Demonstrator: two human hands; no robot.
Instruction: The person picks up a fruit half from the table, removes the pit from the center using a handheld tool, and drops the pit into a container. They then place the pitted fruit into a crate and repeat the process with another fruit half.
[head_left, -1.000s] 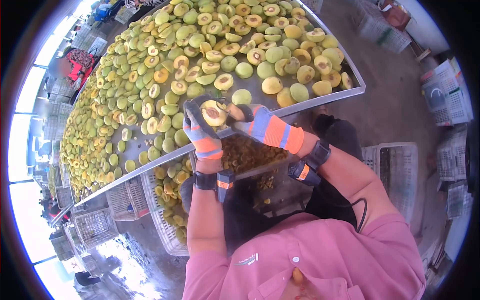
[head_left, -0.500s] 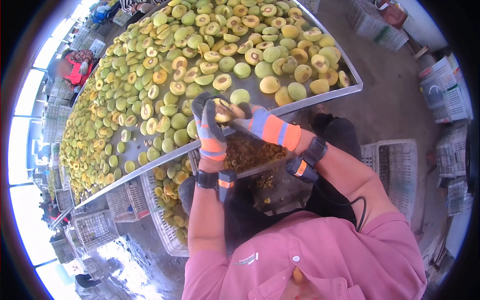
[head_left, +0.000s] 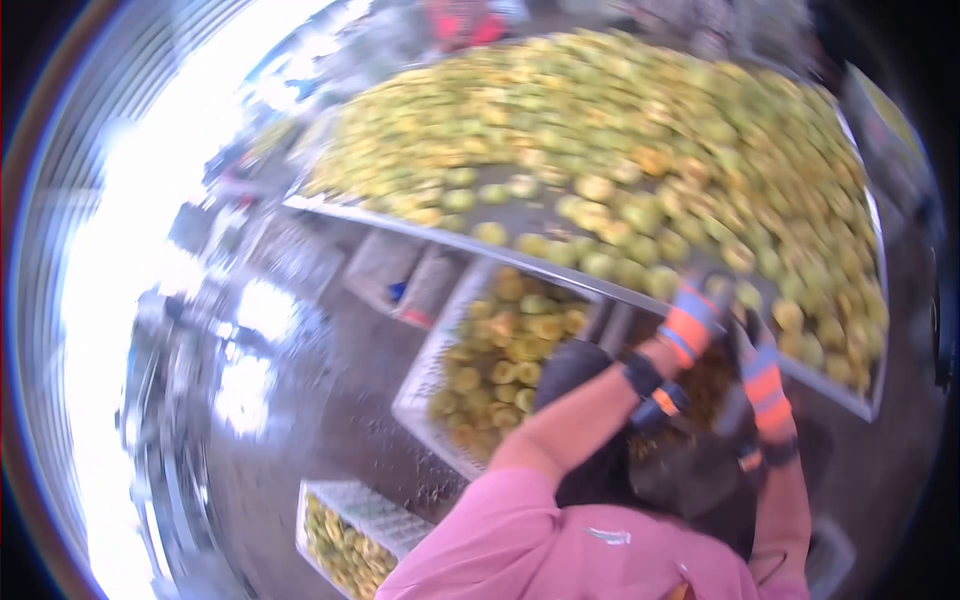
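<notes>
At the table's (head_left: 455, 240) near edge, towards its right corner, a fruit (head_left: 747, 296) shows between the left hand's (head_left: 697, 312) and right hand's (head_left: 760, 370) fingertips, though blur leaves me unable to tell whether either grasps it.

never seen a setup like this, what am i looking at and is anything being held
There is no robot here: a person in a pink shirt works with gloved hands, seen from a camera worn on the head that looks forward and down. The left hand and right hand are close together at the near edge of a big metal-rimmed tray. Green and yellow fruit is spread thickly over it. Below the tray stands a light crate full of more fruit, with another crate farther off. The picture is blurred, so I cannot tell what either hand holds.
</notes>
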